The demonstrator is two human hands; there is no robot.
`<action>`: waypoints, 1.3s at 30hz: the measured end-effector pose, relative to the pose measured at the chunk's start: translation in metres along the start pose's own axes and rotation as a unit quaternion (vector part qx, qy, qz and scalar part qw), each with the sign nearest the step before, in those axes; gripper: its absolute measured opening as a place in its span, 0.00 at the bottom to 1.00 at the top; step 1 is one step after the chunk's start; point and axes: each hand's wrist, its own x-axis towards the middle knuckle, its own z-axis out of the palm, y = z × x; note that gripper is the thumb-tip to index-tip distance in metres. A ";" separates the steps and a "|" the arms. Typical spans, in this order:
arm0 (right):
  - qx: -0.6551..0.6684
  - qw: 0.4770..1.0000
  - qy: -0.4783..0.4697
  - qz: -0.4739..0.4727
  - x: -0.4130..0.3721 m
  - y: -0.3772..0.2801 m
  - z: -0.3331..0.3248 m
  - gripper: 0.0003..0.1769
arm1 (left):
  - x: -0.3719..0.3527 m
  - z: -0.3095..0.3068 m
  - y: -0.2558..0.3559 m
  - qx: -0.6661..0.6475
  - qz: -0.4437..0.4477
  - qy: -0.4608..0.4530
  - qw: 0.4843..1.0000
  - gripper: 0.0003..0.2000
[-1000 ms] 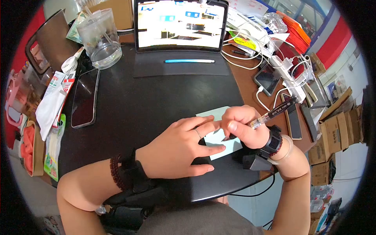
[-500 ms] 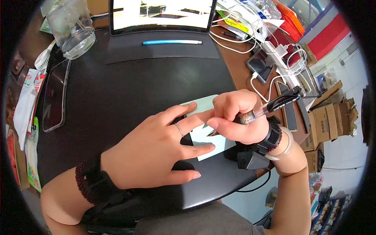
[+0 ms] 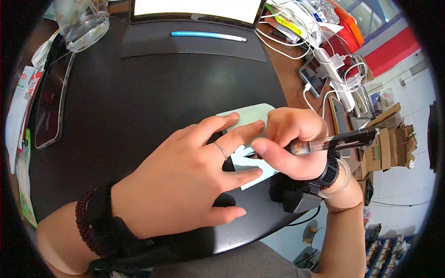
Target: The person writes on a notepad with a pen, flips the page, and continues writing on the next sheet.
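My left hand (image 3: 185,171) lies with fingers spread, several fingertips pressing on a pale green sheet of paper (image 3: 257,110) near the desk's front edge. A thin ring circles one of its fingers. My right hand (image 3: 299,143) is closed around a black pen with a clear barrel (image 3: 338,142), its upper end pointing right. The pen's tip is hidden behind the thumb, over the paper. Most of the sheet's middle is covered by both hands, so I cannot make out any marks on it.
A tablet (image 3: 194,11) with a bright screen stands at the back, a blue stylus (image 3: 208,36) before it. On the left are a phone (image 3: 54,99), a clear pitcher (image 3: 88,32) and packets (image 3: 19,111). On the right lie white cables, a power strip (image 3: 336,78) and another phone (image 3: 314,76).
The view has shifted a little, and the tablet's screen has turned plain white. My right hand has moved slightly right, still gripping the pen. The left hand stays spread on the paper.
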 end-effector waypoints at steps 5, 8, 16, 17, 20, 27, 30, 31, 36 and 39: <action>-0.080 0.997 -0.003 -0.008 0.001 0.002 -0.001 0.16 | -0.001 -0.001 0.001 0.008 -0.007 -0.002 1.000 0.24; -0.109 0.994 -0.011 0.000 0.002 -0.003 0.000 0.14 | -0.002 0.000 0.001 0.003 -0.010 0.004 1.000 0.24; -0.146 0.988 -0.041 -0.033 0.003 -0.006 0.002 0.15 | -0.002 0.005 -0.001 -0.042 -0.019 0.017 0.999 0.21; -0.135 0.990 -0.031 -0.003 0.003 -0.006 0.002 0.11 | -0.002 0.005 -0.001 -0.047 -0.018 0.020 0.999 0.21; -0.126 0.992 -0.025 0.013 0.003 -0.004 0.001 0.09 | -0.002 0.004 -0.001 -0.046 -0.017 0.018 0.999 0.20; -0.122 0.992 -0.014 -0.014 0.002 0.000 0.003 0.17 | -0.001 0.003 -0.001 -0.044 -0.017 0.011 0.999 0.20; -0.123 0.992 -0.010 -0.023 0.002 0.001 0.003 0.17 | 0.000 0.003 0.000 -0.036 -0.019 0.009 0.999 0.20; -0.123 0.992 -0.010 -0.023 0.002 0.000 0.002 0.17 | 0.000 0.002 0.001 -0.033 -0.021 0.005 0.999 0.20; -0.116 0.993 -0.018 -0.004 0.003 -0.004 0.001 0.17 | 0.000 0.001 0.000 -0.036 -0.024 -0.004 0.999 0.21; -0.121 0.992 -0.010 -0.018 0.002 -0.001 0.002 0.17 | 0.000 0.001 0.000 -0.033 -0.016 0.005 0.999 0.21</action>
